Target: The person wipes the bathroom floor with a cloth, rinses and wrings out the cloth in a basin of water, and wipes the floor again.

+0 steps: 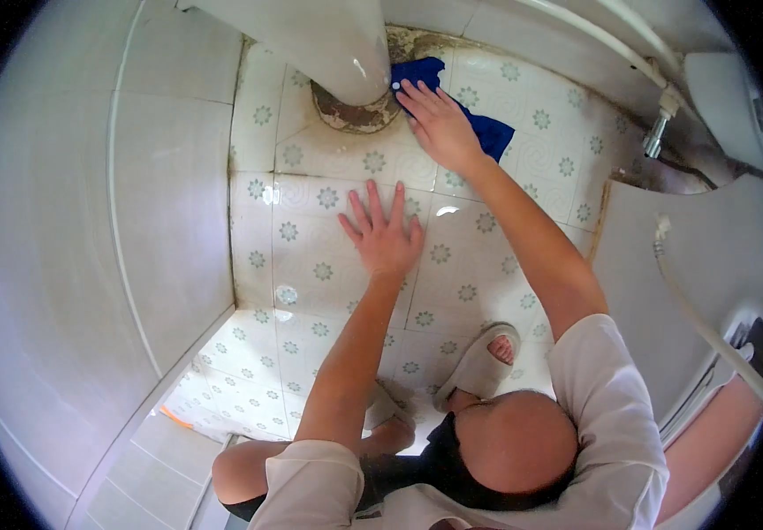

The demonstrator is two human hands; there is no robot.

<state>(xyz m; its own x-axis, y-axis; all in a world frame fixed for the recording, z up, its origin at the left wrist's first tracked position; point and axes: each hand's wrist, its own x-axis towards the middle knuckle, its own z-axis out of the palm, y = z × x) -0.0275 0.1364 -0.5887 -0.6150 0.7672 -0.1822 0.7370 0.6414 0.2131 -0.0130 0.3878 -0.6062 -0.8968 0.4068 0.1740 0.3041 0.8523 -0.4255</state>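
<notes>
My left hand [383, 234] lies flat on the patterned tile floor [364, 291], its fingers spread and nothing under them that I can see. Farther forward and to the right, my right hand [439, 128] presses a dark blue cloth [492, 134] against the tiles, fingers stretched out over it. A small white round spot, perhaps a button, shows on the cloth near the fingertips. The cloth touches or nearly touches the base of a white ceramic pedestal [346, 53]. Brown, stained residue [355, 117] rings the foot of that pedestal.
A pale tiled wall [174, 177] rises on the left. White pipes [611, 35] and a metal valve [655, 137] run along the right-hand wall. A pale panel [682, 238] and a thin hose [690, 309] stand at the right. My slippered foot [483, 362] rests on the floor.
</notes>
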